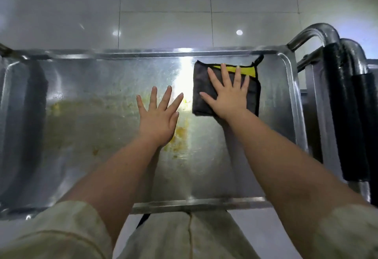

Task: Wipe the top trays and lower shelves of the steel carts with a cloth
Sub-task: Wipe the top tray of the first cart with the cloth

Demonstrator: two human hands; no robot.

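Right hand (227, 95) flat, fingers straight, pressing folded dark cloth (206, 105) with yellow edge at the far right corner of the cart's top tray (102, 74). Left hand (158, 115) flat too, fingers spread, holding nothing, over yellowish stains (180, 134) mid-tray. Best approach, likely: keep palm pressure even, sweep left across the stains in overlapping passes, work into the rim corners.
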